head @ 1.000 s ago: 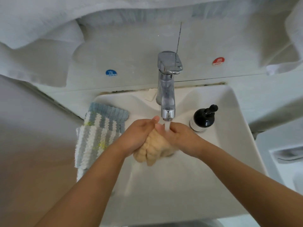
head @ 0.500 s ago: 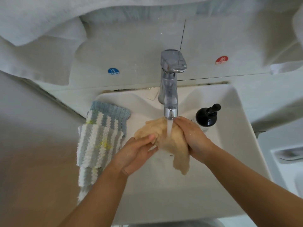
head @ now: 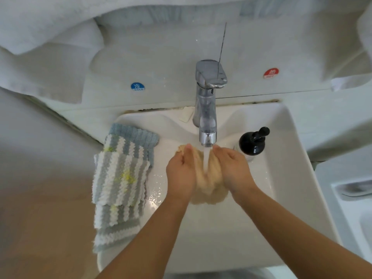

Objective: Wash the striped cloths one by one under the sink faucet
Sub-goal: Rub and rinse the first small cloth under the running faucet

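Single head-worn view, wide-angle, looking steeply down and forward from above the sink [head: 285,178], close over it; straight edges bow toward the frame borders. The faucet [head: 207,109] sits upper centre against the back wall, both forearms enter from the bottom edge, and the left hand [head: 181,174] and right hand [head: 233,170] meet just below centre. No second view to share coverage with.

Both hands fill the sink's [head: 291,178] middle under the faucet [head: 207,109]; striped cloths [head: 120,178] drape its left rim, a black soap dispenser [head: 252,142] blocks the back-right corner, leaving the near basin open.
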`<state>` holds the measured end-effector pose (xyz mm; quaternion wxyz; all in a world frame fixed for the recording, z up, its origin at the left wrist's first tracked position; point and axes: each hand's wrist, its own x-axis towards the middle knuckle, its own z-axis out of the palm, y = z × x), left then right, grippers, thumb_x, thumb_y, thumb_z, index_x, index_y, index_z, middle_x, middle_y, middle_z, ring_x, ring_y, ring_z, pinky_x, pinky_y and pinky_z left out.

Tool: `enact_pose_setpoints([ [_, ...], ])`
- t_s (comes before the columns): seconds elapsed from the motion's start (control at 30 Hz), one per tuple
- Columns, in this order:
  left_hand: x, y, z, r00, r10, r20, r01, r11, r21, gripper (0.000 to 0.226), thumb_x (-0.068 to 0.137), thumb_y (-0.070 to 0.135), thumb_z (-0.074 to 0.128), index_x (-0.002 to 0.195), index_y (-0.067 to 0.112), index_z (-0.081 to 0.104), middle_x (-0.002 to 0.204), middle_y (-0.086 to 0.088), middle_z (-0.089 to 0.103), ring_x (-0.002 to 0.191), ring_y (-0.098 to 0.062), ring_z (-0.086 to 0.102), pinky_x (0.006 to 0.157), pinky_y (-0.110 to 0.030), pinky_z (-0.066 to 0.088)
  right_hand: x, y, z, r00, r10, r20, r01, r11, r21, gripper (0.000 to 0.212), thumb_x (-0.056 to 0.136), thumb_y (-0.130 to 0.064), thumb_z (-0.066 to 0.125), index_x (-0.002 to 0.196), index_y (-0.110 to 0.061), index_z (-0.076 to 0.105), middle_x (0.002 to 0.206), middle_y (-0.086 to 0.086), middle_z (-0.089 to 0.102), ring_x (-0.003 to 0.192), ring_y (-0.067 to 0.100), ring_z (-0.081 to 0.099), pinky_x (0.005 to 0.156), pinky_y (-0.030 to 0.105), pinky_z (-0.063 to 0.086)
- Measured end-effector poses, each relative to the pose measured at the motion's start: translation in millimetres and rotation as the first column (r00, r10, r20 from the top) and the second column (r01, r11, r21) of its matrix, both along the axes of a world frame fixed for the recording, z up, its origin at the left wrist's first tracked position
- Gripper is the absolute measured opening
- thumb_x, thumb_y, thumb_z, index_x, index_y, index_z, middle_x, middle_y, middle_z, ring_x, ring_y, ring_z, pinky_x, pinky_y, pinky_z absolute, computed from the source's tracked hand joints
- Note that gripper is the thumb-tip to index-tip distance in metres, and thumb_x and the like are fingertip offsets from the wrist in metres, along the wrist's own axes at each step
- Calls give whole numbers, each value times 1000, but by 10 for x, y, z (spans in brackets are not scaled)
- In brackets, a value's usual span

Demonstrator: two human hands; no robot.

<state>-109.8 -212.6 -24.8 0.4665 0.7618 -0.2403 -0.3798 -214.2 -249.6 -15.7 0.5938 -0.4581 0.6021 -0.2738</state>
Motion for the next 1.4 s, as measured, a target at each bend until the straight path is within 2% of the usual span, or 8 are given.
enact_pose_setpoints([
  [0.4,-151,-99,85,994,-58,-92,61,998,29,39,102,24,45,66,12,54,63,-4,59,60,-16,56,61,-34,48,149,64,-6,992,70,-101,-86,982,-169,45,95,-16,48,51,-18,37,45,-8,39,49,9,36,49,23,33],
  [0.53,-182,-95,79,991,-90,-103,98,993,68,23,101,21,45,81,16,56,69,5,56,58,-4,54,53,-11,40,147,10,-67,997,20,-78,-31,988,-148,44,96,-16,48,53,-17,40,49,-5,39,52,10,36,53,26,33],
  [0.67,-61,-125,88,992,-12,-123,22,997,77,42,103,31,40,68,12,51,60,-3,53,57,-15,53,60,-29,45,157,140,-54,986,153,-65,-160,979,-128,37,98,-20,48,62,-12,48,54,-2,47,50,7,44,51,18,40],
  [0.83,-127,-58,74,991,-136,-1,135,984,114,36,104,25,40,69,22,48,57,7,53,47,0,52,44,-6,36,174,51,-81,996,50,-70,-60,986,-153,43,98,-20,48,56,-14,40,49,-7,41,49,6,38,54,24,37],
  [0.97,-43,-90,120,997,-31,-66,36,997,75,42,104,32,39,68,15,50,65,-2,56,62,-12,57,63,-28,49,173,167,-30,992,122,-25,-124,983,-136,38,97,-15,50,62,-5,39,52,-1,39,46,4,36,43,12,33],
  [1.13,-118,-62,140,987,-120,-103,131,986,102,37,103,24,43,69,15,55,58,6,55,60,-14,56,55,-19,46,196,21,-49,998,55,-14,-56,990,-128,40,95,-20,51,57,-17,40,51,-7,41,55,11,39,56,24,37],
  [1.23,-60,-102,167,987,13,-162,2,996,93,44,104,33,40,66,14,52,58,0,55,60,-15,55,63,-30,47,189,146,4,973,185,-135,-211,953,-215,38,97,-25,49,60,-18,44,54,-9,44,49,1,46,50,9,36],
  [1.4,-157,-65,138,982,-82,-168,106,985,134,33,100,22,48,68,19,50,57,5,54,62,-18,59,47,-14,39,189,-72,-27,990,54,-129,-76,982,-172,39,98,-18,47,60,-11,42,55,0,43,54,11,39,55,26,36],
])
